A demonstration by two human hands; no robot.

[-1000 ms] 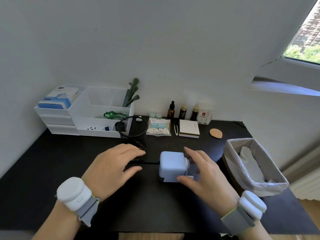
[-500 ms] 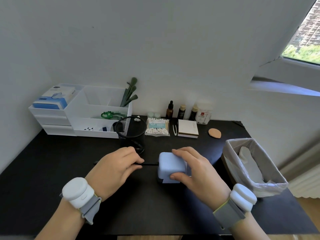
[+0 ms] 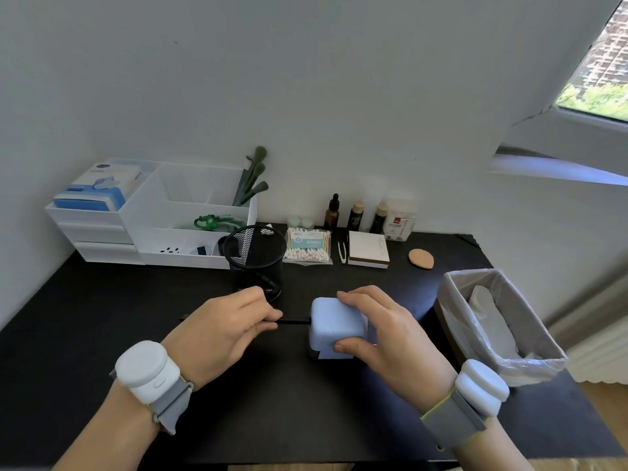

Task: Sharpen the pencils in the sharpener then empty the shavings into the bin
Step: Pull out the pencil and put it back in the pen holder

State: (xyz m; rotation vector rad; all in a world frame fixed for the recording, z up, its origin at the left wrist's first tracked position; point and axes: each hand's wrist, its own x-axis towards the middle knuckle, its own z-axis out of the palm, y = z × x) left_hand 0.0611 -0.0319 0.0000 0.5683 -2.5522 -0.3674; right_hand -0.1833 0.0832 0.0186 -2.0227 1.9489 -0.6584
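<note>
- Black pencil (image 3: 293,322) pinched near mid-shaft in left hand (image 3: 224,329), fingertips closed on it; point end entered into side of sharpener, butt end projecting left past the knuckles.
- Pale-blue plastic sharpener (image 3: 336,329) clamped in right hand (image 3: 384,338): fingers over top, thumb on near face; standing on black desk (image 3: 102,334), centre front.
- Judged: pencil stiff, light, thin; lead liable to snap under sideways load. Best held close to the entry hole and fed straight.
- Judged: sharpener box light, smooth-sided, prone to sliding on desk; downward pressure from above advisable.
- Shavings drawer not discernible; contents not visible.
- Mesh pencil cup (image 3: 255,258) just behind left hand.
- Lined bin (image 3: 503,329) at right desk edge, near sharpener, mouth open.
- Emptying step not yet done.
</note>
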